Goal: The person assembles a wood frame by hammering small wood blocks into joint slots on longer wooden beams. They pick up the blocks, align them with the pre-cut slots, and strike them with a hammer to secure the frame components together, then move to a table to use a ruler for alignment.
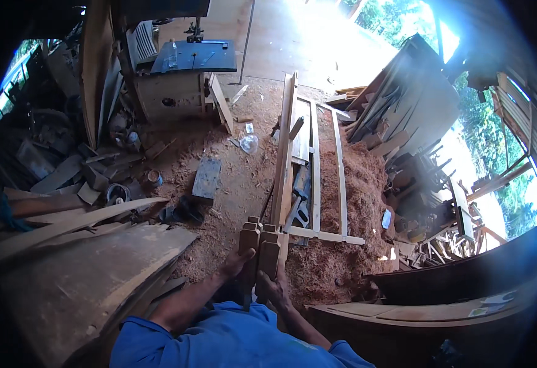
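Upright in front of my body stand notched wooden pieces [269, 254], side by side with their stepped ends pointing away from me. My left hand [239, 262] is closed around the left side of them, thumb near the top. Lower down, my right hand [273, 288] grips the right-hand piece. Just beyond the pieces lies a hand saw [299, 214] with a pale handle, beside a long wooden beam [285, 147]. A slatted wooden frame [316, 178] extends away to the right of the saw. The lower ends of the held pieces are partly hidden by my hands.
Wood shavings [367, 202] pile up at the right. A machine with a blue table [193, 56] stands at the far left, a bottle [172, 54] on it. Broad boards [90, 276] lie near left. A dark block [207, 178] and a clear plastic piece [249, 144] are on the ground.
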Demonstrator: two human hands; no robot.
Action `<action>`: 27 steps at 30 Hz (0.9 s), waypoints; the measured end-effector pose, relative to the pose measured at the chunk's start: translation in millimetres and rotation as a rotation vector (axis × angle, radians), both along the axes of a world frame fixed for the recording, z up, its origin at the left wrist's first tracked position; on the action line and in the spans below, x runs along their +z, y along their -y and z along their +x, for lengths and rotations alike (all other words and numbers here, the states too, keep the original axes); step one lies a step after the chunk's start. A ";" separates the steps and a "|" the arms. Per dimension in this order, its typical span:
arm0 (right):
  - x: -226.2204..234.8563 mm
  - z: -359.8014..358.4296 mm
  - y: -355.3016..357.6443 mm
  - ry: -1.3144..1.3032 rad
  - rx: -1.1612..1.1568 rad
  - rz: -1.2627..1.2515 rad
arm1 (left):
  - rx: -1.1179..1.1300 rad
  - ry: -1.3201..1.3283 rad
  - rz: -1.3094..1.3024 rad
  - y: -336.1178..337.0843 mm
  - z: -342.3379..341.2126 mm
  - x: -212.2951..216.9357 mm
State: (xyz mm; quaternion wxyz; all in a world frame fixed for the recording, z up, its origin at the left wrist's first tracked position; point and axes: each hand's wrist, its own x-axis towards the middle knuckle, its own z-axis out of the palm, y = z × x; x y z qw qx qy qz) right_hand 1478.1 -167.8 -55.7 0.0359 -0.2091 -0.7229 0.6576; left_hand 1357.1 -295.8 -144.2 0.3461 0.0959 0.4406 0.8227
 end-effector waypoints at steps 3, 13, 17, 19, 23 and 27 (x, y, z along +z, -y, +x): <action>-12.1 -50.6 -28.2 0.019 -0.076 -0.043 | -0.131 0.192 -0.113 -16.9 -63.5 -11.5; -57.4 -293.4 -125.9 -0.176 0.007 0.008 | -0.041 -0.205 -0.135 -118.4 -296.9 28.5; -41.0 -374.6 -160.7 -0.199 -0.051 -0.034 | -0.045 -0.145 -0.316 -146.3 -379.3 33.5; -32.1 -403.5 -183.5 -0.180 -0.079 -0.054 | -0.006 -0.131 -0.278 -167.7 -410.9 31.4; 9.1 -461.4 -225.0 -0.254 -0.308 -0.111 | -0.022 -0.006 -0.247 -177.7 -497.2 8.9; -22.1 -528.8 -254.5 -0.189 -0.285 0.089 | -0.104 0.094 -0.077 -237.9 -559.8 -16.3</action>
